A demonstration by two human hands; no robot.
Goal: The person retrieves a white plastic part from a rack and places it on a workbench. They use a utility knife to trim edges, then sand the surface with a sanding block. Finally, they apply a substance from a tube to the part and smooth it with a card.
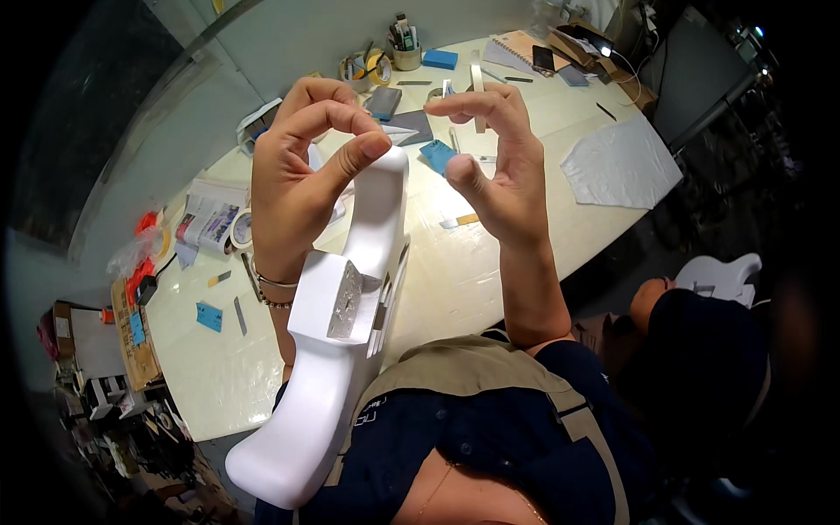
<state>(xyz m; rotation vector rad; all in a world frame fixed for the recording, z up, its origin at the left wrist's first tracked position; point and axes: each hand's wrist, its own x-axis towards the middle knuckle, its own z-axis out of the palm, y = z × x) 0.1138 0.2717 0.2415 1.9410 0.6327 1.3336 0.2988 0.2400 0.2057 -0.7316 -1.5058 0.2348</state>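
Observation:
My left hand [306, 166] is closed in a pinch, thumb against forefinger. From its fingertips juts a small pointed whitish piece [400, 134]. Just below that thumb is the upper end of a long, curved white molded part [302, 411], which leans across my left forearm and against my chest. The part has a boxy middle with a rough, speckled recess. Facing it is my right hand [503, 157], its thumb and forefinger apart and curled. A narrow roll of tape [477, 77], seen edge-on, appears hooked on its fingers; the finger hides some of it.
The pale table [455, 280] carries blue sandpaper pieces [209, 317], a blade [458, 221], dark sanding blocks [385, 102], tape rolls [378, 66], a pen cup [406, 54], a phone [543, 59] and a white cloth [619, 162]. Another person [700, 350] sits at right beside a white part [719, 278].

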